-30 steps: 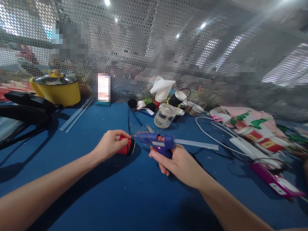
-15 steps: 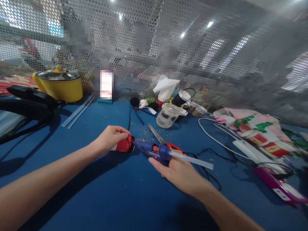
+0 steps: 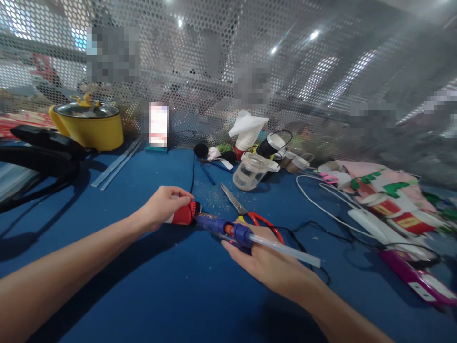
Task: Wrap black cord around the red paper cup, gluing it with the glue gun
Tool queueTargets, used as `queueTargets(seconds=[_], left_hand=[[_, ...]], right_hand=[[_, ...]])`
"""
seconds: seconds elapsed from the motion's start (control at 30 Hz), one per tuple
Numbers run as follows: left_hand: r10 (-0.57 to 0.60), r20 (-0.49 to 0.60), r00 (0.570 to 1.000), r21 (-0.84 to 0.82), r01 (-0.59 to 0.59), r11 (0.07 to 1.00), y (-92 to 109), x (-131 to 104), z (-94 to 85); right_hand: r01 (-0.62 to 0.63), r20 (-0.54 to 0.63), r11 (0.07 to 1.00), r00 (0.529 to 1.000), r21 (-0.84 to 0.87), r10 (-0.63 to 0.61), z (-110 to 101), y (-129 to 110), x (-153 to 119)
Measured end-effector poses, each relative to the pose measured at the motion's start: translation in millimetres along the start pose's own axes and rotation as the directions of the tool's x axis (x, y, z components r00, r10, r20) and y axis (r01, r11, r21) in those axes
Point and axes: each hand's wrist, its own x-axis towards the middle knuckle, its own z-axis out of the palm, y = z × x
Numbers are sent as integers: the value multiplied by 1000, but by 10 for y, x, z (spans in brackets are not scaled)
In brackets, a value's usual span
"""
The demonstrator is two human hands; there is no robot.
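My left hand [image 3: 162,207] is closed on a red and white paper cup [image 3: 183,215] lying on its side, with black yarn around its right end. A strand of black yarn [image 3: 193,176] stretches away from the cup toward a dark ball [image 3: 200,151] at the back. In my right hand [image 3: 273,267] is a blue hot glue gun [image 3: 216,224], its nozzle close to the cup's black end; I cannot tell whether they touch. A clear glue stick [image 3: 289,248] sticks out of the gun's rear. Red-handled scissors [image 3: 235,202] lie just behind the gun.
A clear plastic jar [image 3: 250,174] and several cups stand at the back. To the right are a white cable [image 3: 303,190], a purple power strip [image 3: 416,276] and pink cloth [image 3: 378,176]. Left sit a yellow pot [image 3: 96,128], loose glue sticks [image 3: 117,164] and a black object [image 3: 46,152].
The glue gun's rear and my right hand have shifted slightly right and down, and the nozzle sits a little lower at the cup's end. My left hand has stayed on the cup.
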Motion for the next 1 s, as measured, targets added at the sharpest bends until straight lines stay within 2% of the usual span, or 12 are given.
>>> queueTargets(seconds=[0.1,0.27,0.5,1.0], left_hand=[[4,10,1000,-4,-4,1000,1,-4,6],[11,8,1000,5,-11,1000,2,-9,13],[31,38,999,13,-31,999,-13,-16,12],[71,57,996,105,-77,992,-16,-38,14]], right_hand=[[13,-3,1000,1000,10,-13,-6,-2,-2],[-34,16,999,999,5,34,-21,-13,0],[-8,-32,1000,999,-10,8,-10,15,10],[-45,41,997,998,-62,47,-43,38,-6]])
